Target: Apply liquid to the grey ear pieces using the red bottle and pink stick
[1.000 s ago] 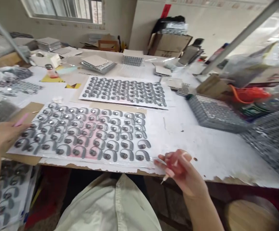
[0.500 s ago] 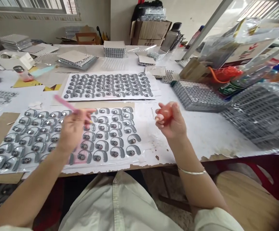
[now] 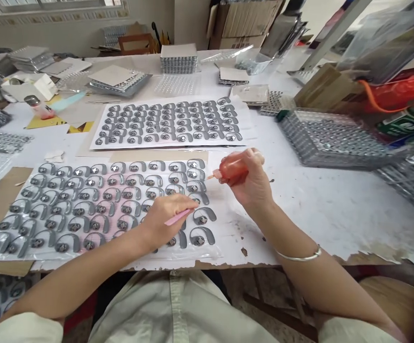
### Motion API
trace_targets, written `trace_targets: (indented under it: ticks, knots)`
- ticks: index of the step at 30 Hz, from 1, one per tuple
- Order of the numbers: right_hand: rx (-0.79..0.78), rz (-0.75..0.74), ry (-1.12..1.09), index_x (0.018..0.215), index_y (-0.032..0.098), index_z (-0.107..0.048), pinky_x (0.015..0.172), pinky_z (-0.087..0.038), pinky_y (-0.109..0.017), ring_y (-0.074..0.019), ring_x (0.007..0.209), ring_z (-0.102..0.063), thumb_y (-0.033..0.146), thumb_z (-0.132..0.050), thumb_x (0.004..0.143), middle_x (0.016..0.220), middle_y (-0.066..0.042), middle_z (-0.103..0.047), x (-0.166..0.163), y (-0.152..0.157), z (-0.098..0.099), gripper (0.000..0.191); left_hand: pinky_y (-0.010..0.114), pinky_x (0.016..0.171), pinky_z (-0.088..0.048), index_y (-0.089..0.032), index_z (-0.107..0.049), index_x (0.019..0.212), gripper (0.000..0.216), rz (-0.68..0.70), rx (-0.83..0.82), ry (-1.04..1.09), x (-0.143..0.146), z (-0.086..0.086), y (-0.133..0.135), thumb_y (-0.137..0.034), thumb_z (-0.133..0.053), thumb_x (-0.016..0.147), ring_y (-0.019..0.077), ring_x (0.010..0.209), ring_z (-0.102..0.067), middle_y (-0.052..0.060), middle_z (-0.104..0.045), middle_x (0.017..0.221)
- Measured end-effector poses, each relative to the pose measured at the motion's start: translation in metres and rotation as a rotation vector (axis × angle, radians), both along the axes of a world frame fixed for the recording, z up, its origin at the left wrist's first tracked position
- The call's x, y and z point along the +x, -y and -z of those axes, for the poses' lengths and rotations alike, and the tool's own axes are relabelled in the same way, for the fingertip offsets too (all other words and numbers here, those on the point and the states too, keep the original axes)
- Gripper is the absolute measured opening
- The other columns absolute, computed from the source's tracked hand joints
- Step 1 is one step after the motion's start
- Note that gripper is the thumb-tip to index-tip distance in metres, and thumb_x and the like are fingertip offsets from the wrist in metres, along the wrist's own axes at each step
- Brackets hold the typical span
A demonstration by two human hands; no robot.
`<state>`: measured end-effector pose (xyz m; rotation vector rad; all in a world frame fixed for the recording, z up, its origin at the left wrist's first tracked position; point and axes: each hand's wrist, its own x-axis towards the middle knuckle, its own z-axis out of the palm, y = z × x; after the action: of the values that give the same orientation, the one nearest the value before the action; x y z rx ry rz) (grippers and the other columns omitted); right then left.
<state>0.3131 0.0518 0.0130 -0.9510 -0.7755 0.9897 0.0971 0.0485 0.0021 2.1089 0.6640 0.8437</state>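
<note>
The left hand (image 3: 169,216) is closed around a thin pink stick (image 3: 178,217), its fingertips bunched over the right-hand columns of grey hooks (image 3: 202,218) on the nearer white sheet (image 3: 117,208). The working end of the stick is hidden at the fingers, and whether it touches a hook I cannot tell. The right hand (image 3: 251,183) grips a soft red bottle (image 3: 233,169), held tilted so that its narrow tip points left, just beside the right edge of the same sheet and a little farther from the body than the left hand. A pale bracelet (image 3: 299,258) circles the right wrist.

The nearer sheet lies flat along the front of the desk (image 3: 299,205), with rows of hooks, each bearing a shiny round piece, and a pinkish stain across its middle. Behind it lies a second sheet (image 3: 245,136) with similar rows. At the left, a small jar (image 3: 40,107) with a dark lid stands on yellow paper, near a white box (image 3: 30,85). At the right are a stack of clear trays (image 3: 331,138) and, behind it, a bright orange-red bag (image 3: 403,93)
</note>
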Motion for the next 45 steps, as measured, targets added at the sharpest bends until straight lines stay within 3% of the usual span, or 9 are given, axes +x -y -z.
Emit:
trace_targets:
  ticks: [3, 6, 12, 18, 25, 35, 45]
  knots:
    - [0.086, 0.09, 0.131, 0.053, 0.02, -0.057, 0.039, -0.043, -0.026, -0.0145, 0.054, -0.059, 0.056, -0.066, 0.076, 0.063, -0.002, -0.057, -0.001, 0.006, 0.002, 0.044, 0.023, 0.068, -0.057, -0.017, -0.069, 0.091, 0.016, -0.004, 0.11, -0.091, 0.002, 0.001, 0.001, -0.011, -0.055, 0.087, 0.0144, 0.079, -0.07, 0.004, -0.074, 0.088]
    - [0.14, 0.13, 0.211, 0.052, 0.02, -0.059, 0.038, -0.045, -0.027, -0.0166, 0.054, -0.06, 0.054, -0.067, 0.076, 0.057, -0.002, -0.055, -0.001, 0.01, 0.003, 0.043, 0.02, 0.06, -0.055, -0.017, -0.066, 0.09, 0.012, -0.062, 0.182, -0.052, 0.005, 0.002, 0.001, -0.012, -0.056, 0.087, 0.0124, 0.071, -0.07, 0.001, -0.073, 0.079]
    - [0.187, 0.185, 0.37, 0.062, 0.021, -0.061, 0.041, -0.049, -0.032, -0.0191, 0.056, -0.062, 0.053, -0.063, 0.081, 0.055, -0.002, -0.059, -0.003, 0.013, 0.007, 0.037, 0.024, 0.072, -0.061, -0.013, -0.064, 0.101, 0.015, 0.006, 0.431, 0.015, 0.003, 0.01, 0.003, -0.009, -0.054, 0.089, 0.0144, 0.084, -0.071, 0.007, -0.074, 0.091]
    - [0.261, 0.393, 0.63, 0.069, 0.022, -0.066, 0.053, -0.049, -0.035, -0.0177, 0.06, -0.06, 0.051, -0.066, 0.08, 0.066, -0.002, -0.062, -0.006, 0.023, 0.014, 0.03, 0.027, 0.066, -0.063, -0.007, -0.063, 0.094, 0.012, -0.027, 0.677, -0.104, -0.001, 0.011, 0.01, -0.006, -0.053, 0.088, 0.017, 0.079, -0.072, 0.013, -0.074, 0.09]
    - [0.364, 0.326, 0.713, 0.079, 0.02, -0.065, 0.045, -0.039, -0.03, -0.0139, 0.052, -0.052, 0.044, -0.067, 0.079, 0.064, -0.001, -0.058, -0.014, 0.028, 0.018, 0.024, 0.027, 0.061, -0.062, -0.006, -0.064, 0.093, 0.017, -0.002, 0.719, -0.181, -0.002, 0.011, 0.013, -0.011, -0.047, 0.092, 0.0163, 0.073, -0.071, 0.013, -0.073, 0.093]
    - [0.451, 0.194, 0.881, 0.083, 0.018, -0.061, 0.047, -0.042, -0.029, -0.0142, 0.054, -0.053, 0.032, -0.07, 0.079, 0.062, -0.001, -0.06, -0.026, 0.025, 0.016, 0.018, 0.029, 0.05, -0.057, -0.008, -0.061, 0.082, 0.021, 0.026, 0.771, -0.307, 0.0, 0.01, 0.016, -0.004, -0.04, 0.086, 0.0182, 0.061, -0.067, 0.013, -0.069, 0.079]
    - [0.483, 0.196, 0.998, 0.083, 0.019, -0.059, 0.045, -0.044, -0.027, -0.0131, 0.053, -0.054, 0.035, -0.068, 0.081, 0.064, -0.001, -0.061, -0.029, 0.022, 0.018, 0.018, 0.031, 0.046, -0.051, -0.011, -0.057, 0.078, 0.018, -0.015, 0.831, -0.344, 0.003, 0.013, 0.021, -0.002, -0.042, 0.082, 0.0194, 0.055, -0.063, 0.009, -0.066, 0.069]
